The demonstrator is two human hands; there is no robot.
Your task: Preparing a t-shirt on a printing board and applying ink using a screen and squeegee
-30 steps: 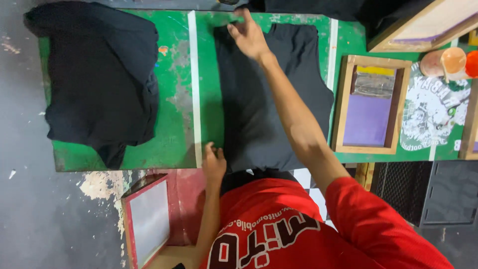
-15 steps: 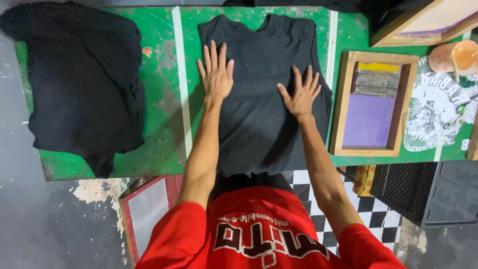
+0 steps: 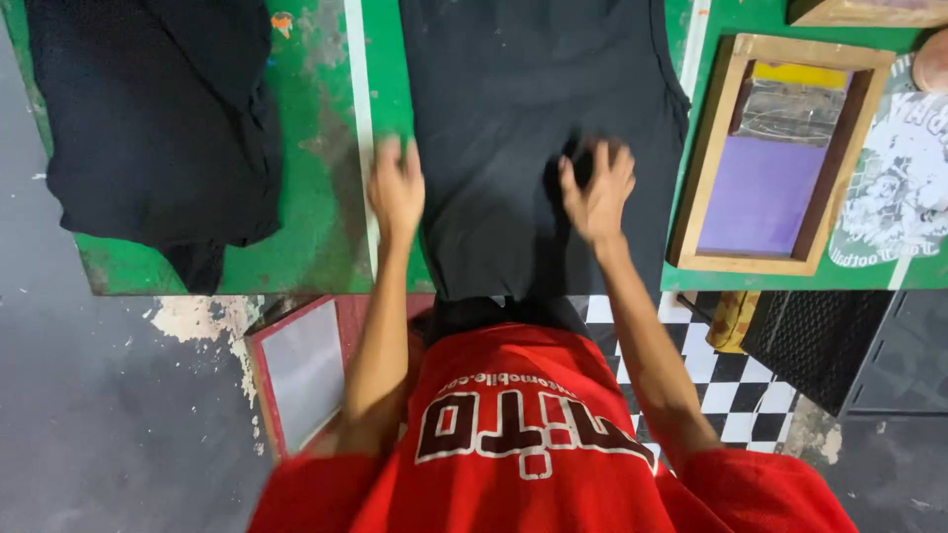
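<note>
A black sleeveless shirt (image 3: 523,128) lies spread flat on the green tabletop (image 3: 326,197), its length running away from the person. Its near hem hangs just over the tabletop's front edge, while the armholes and shoulders lie at the far end, cut off by the top of the view. The fabric is plain and dark, with no print showing, and lies mostly smooth. A white stripe painted on the tabletop runs just beside its left edge.
</note>
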